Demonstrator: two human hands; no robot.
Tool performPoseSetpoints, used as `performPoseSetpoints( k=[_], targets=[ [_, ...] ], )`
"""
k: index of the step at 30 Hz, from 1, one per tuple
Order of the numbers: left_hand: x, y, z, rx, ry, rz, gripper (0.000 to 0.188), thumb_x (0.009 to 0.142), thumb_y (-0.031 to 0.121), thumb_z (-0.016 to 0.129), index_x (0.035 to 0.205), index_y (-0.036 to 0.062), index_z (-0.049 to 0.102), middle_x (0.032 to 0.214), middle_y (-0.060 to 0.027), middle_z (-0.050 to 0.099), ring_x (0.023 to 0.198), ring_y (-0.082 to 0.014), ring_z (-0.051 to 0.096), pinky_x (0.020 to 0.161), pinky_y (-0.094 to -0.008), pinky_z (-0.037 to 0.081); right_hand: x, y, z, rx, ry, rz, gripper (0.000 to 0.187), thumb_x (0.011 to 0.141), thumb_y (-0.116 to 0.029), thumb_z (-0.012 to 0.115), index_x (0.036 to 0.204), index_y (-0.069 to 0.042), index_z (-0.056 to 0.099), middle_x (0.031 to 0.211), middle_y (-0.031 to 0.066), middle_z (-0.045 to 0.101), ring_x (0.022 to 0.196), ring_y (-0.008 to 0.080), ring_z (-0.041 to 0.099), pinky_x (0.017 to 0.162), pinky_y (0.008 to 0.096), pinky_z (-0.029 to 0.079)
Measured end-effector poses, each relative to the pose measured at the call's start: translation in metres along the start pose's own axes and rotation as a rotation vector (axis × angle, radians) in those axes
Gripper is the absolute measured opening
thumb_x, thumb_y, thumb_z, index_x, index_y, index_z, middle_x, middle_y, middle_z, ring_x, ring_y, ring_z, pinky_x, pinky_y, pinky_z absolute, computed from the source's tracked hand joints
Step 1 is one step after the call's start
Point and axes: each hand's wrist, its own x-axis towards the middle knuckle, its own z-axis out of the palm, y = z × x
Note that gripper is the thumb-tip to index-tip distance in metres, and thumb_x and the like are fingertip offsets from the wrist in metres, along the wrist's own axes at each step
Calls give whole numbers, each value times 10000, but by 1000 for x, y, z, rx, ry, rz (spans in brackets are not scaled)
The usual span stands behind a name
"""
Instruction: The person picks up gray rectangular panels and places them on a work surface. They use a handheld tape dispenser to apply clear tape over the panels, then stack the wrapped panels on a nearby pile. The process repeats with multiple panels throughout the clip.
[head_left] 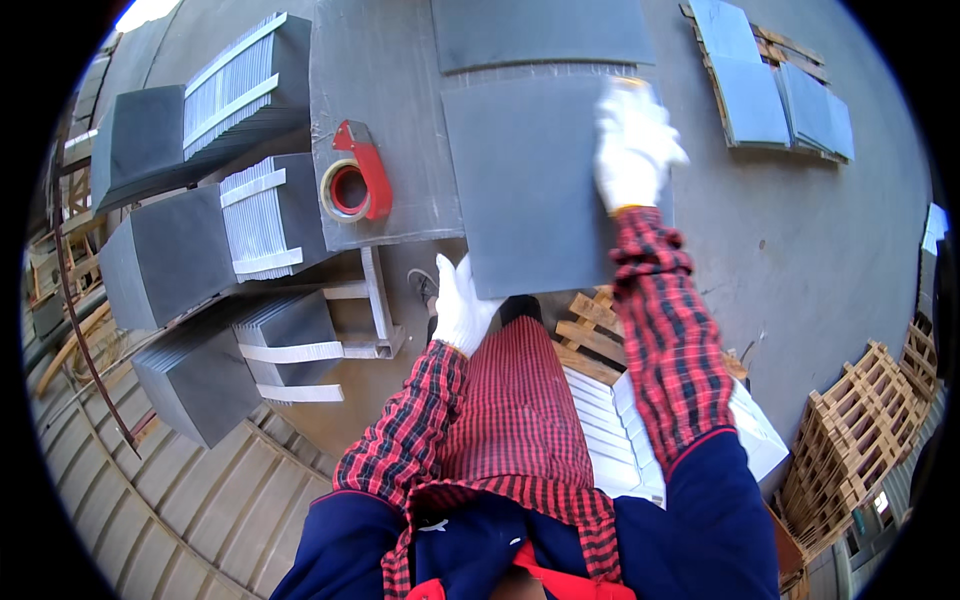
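A large flat grey tile [535, 190] lies in front of me, its near end reaching past the table edge above my apron. My left hand [462, 305], in a white glove, holds the tile's near left corner, with part of the fingers hidden. My right hand [637, 145], also gloved in white, is at the tile's far right edge; motion smears its fingers, so I cannot tell whether they grip. Just beyond lies another grey tile [545, 30]. To the left, a red tape dispenser [362, 180] with a tape roll rests on the grey work surface [385, 80].
Strapped stacks of grey tiles [180, 250] stand on the left beside a metal frame [375, 300]. White boxes [610, 420] and a wooden pallet [590, 335] are near my legs. Another pallet with tiles [750, 100] lies far right; stacked pallets [850, 430] stand near right.
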Motion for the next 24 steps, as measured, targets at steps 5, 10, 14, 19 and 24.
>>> performPoseSetpoints(
  k=[5,10,14,19,24],
  targets=[
    [-2,1,-5,-100,87,76,854,1003,694,219,1553,41,251,1544,-165,376,1415,-346,371,1167,-519,301,-109,-124,-65,446,-557,-474,360,802,-108,579,1157,-158,610,1167,111,579,1033,324,557,916,501,446],
    [-20,0,-12,-154,3,3,891,989,712,229,1567,35,194,1546,-217,350,1423,-388,359,1170,-542,311,-157,-47,-91,631,-486,-457,437,801,-79,613,1220,-201,599,1261,37,564,1074,233,586,914,475,489],
    [-16,3,-9,-8,25,-31,912,969,750,196,1562,57,232,1541,-204,375,1413,-392,380,1165,-557,304,-142,65,-91,159,-638,-66,455,881,-229,607,1334,-183,597,1359,132,568,1164,330,561,967,463,444],
    [-19,4,-5,54,30,-32,895,978,737,178,1564,63,236,1532,-195,392,1399,-393,399,1161,-552,311,-125,119,-75,621,-114,455,388,1057,-289,483,1374,-86,578,1360,125,618,1275,251,576,1066,337,435],
    [-24,-1,-19,115,59,-77,887,983,728,193,1562,57,239,1519,-172,413,1378,-369,430,1133,-497,369,-108,24,-63,443,-107,118,367,1039,-262,476,1351,-101,582,1426,122,550,1308,299,521,1129,422,367]
  ],
)
